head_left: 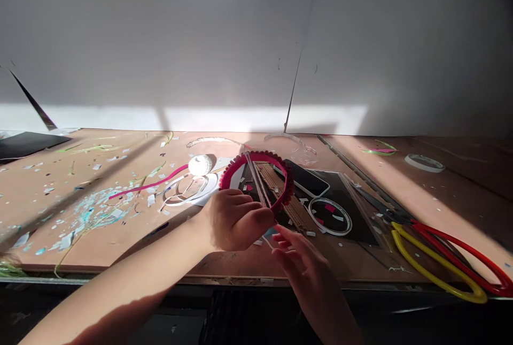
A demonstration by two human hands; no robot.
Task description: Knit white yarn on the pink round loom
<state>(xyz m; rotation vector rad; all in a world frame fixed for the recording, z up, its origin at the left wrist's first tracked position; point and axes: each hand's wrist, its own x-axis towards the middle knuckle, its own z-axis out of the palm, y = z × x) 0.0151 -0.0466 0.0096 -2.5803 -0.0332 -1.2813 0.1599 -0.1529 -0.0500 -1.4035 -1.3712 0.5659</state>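
A magenta ring (227, 176) with a ruffled edge stands tilted up over the table, and my left hand (240, 222) is closed around its lower part. Strands of white thread (256, 179) are stretched across the ring's opening, from its top down to my left fist. Just to the right and lower, my right hand (300, 259) has its fingers bent towards the thumb. A thin thread end (267, 239) runs from below my left fist to these fingertips. The fist hides the bottom of the ring.
A ball of white thread (200, 165), a magenta strip (150, 187) and white rings lie left. Behind my hands are cardboard (298, 211), a phone (306, 178) and a white ring (347, 216). Large scissors (436, 248) and a tape roll (424, 163) lie right. Scraps litter the table.
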